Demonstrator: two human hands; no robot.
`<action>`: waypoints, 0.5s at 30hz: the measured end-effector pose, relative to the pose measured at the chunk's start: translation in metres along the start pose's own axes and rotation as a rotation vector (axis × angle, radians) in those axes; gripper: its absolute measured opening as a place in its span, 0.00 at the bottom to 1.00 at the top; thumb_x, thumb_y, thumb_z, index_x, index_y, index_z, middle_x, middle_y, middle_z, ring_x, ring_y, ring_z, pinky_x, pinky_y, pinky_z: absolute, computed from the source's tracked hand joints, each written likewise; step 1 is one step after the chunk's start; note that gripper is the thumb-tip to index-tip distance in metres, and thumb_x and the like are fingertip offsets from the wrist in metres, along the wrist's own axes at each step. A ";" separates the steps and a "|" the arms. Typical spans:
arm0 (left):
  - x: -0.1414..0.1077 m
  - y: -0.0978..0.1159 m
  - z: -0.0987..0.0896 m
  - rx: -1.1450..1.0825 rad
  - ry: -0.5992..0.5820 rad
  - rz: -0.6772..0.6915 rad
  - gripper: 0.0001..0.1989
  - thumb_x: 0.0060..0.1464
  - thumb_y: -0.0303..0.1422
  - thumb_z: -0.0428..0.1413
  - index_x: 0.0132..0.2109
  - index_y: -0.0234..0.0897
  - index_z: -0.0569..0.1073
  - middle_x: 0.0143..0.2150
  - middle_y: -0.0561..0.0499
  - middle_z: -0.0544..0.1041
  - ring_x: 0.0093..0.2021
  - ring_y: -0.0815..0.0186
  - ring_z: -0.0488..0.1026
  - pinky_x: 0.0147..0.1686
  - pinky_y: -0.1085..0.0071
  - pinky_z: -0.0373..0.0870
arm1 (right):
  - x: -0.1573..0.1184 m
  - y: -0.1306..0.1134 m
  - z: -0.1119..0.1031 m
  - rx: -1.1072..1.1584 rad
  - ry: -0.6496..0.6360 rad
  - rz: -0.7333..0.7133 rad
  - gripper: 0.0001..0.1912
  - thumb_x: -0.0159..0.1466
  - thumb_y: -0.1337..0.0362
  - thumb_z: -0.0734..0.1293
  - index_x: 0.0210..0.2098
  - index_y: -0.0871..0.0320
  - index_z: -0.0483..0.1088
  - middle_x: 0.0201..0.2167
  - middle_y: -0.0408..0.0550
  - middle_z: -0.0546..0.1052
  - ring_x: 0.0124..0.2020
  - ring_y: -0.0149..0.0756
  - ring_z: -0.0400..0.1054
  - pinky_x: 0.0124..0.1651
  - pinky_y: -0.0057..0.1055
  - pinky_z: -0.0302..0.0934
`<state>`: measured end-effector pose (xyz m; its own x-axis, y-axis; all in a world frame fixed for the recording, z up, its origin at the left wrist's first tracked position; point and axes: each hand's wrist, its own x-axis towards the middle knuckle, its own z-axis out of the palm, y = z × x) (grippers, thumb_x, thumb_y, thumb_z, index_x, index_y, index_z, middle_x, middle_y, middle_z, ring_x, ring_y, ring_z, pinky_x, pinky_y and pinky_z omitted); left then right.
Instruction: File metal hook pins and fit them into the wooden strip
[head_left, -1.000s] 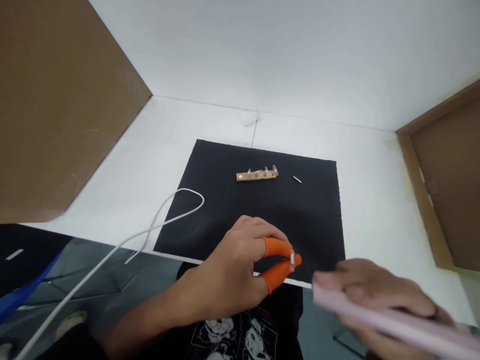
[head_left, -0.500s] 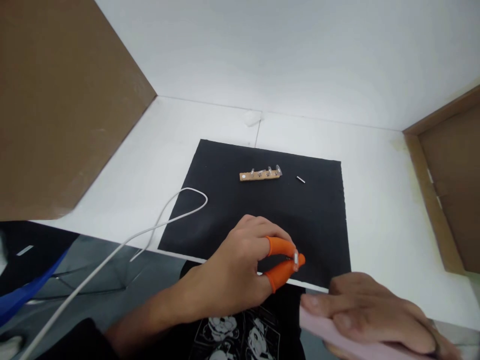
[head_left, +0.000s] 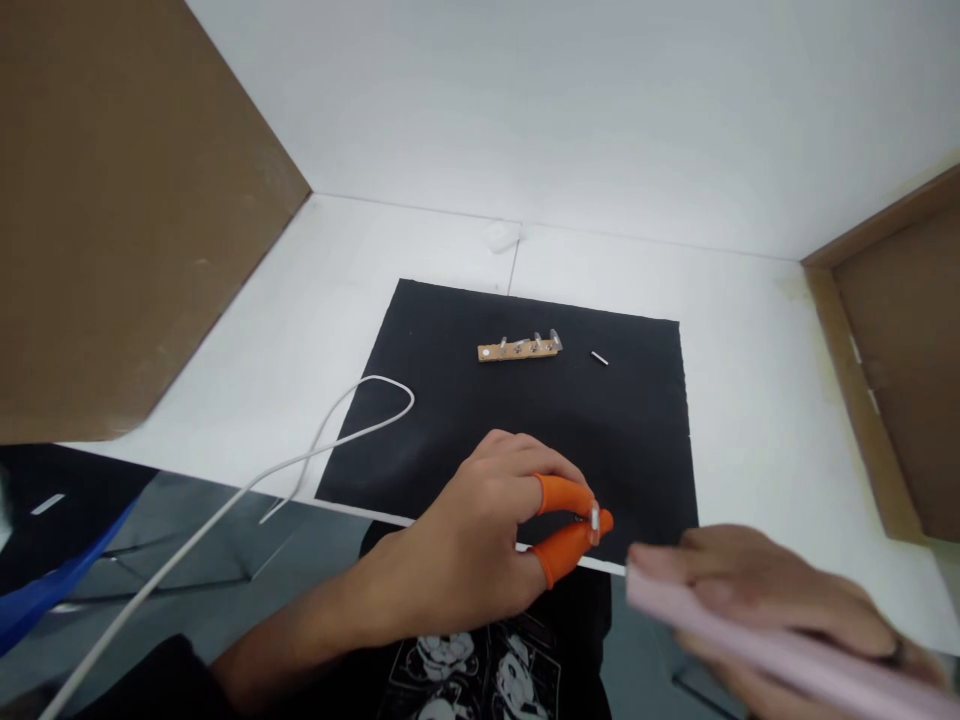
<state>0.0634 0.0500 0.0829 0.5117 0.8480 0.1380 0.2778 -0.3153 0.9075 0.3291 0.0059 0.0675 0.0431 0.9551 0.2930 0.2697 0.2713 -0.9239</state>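
Head view: a small metal piece (head_left: 594, 522) was held pinched, upright, between the orange-capped fingertips (head_left: 564, 494) of the left hand (head_left: 480, 540) at the near edge of a black mat (head_left: 450, 420) on the white counter (head_left: 300, 320). A pink bar (head_left: 757, 645), blurred, was gripped in the right hand (head_left: 757, 590), just right of the piece, its long axis running toward it. A wooden strip (head_left: 519, 349) and a pin (head_left: 598, 357) were seen well beyond, a white cable (head_left: 330, 430) to the left.
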 end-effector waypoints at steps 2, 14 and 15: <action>0.000 0.001 0.001 -0.006 -0.014 0.002 0.04 0.64 0.22 0.63 0.43 0.32 0.82 0.44 0.49 0.86 0.46 0.65 0.81 0.49 0.65 0.71 | 0.006 -0.001 -0.001 -0.031 -0.020 -0.017 0.17 0.57 0.57 0.83 0.43 0.50 0.78 0.41 0.49 0.87 0.41 0.49 0.85 0.40 0.44 0.84; 0.000 0.000 -0.001 -0.012 -0.017 -0.007 0.05 0.64 0.23 0.63 0.44 0.35 0.82 0.45 0.49 0.86 0.46 0.64 0.81 0.49 0.64 0.72 | 0.003 -0.004 0.018 -0.075 -0.100 -0.188 0.10 0.62 0.67 0.78 0.41 0.50 0.77 0.39 0.43 0.87 0.34 0.40 0.85 0.33 0.31 0.81; 0.000 0.000 0.000 -0.014 -0.019 -0.009 0.05 0.64 0.23 0.63 0.44 0.34 0.82 0.45 0.49 0.86 0.46 0.64 0.81 0.50 0.64 0.72 | 0.006 -0.003 0.011 -0.076 -0.080 -0.134 0.12 0.59 0.69 0.79 0.40 0.50 0.78 0.40 0.43 0.87 0.35 0.42 0.85 0.34 0.32 0.82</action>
<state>0.0633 0.0501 0.0833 0.5246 0.8425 0.1225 0.2707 -0.3015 0.9142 0.3175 0.0123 0.0696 -0.0742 0.9182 0.3890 0.3402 0.3900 -0.8557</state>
